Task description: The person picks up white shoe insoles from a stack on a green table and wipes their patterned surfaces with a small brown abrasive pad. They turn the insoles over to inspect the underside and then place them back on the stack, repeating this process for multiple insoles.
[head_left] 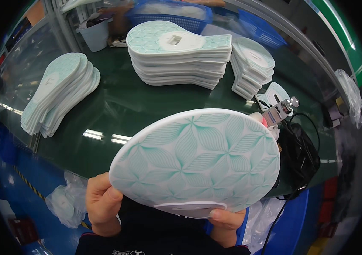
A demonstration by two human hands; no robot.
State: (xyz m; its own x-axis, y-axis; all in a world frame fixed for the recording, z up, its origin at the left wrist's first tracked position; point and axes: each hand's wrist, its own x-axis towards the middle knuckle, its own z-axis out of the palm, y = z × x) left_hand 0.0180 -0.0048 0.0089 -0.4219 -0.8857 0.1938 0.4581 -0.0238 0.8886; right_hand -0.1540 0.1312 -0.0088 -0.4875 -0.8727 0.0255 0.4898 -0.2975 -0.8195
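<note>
A rounded white plastic panel (198, 161), printed with teal leaf-like lines, is held up in front of me with its patterned side showing. My left hand (103, 206) pinches its lower left edge between thumb and fingers. At the lower edge, right of the middle, my right hand (227, 220) grips it with the thumb on the near face and the other fingers hidden behind. Beside my right thumb, a greyish recessed part (189, 207) runs along the panel's bottom rim.
Similar panels form a left stack (57, 93), a tall middle stack (178, 55) and a right stack (253, 63) on the dark green table (108, 102). To the right are a clear bottle with a metal top (277, 111) and a black bag (300, 153). Blue baskets (172, 15) stand behind.
</note>
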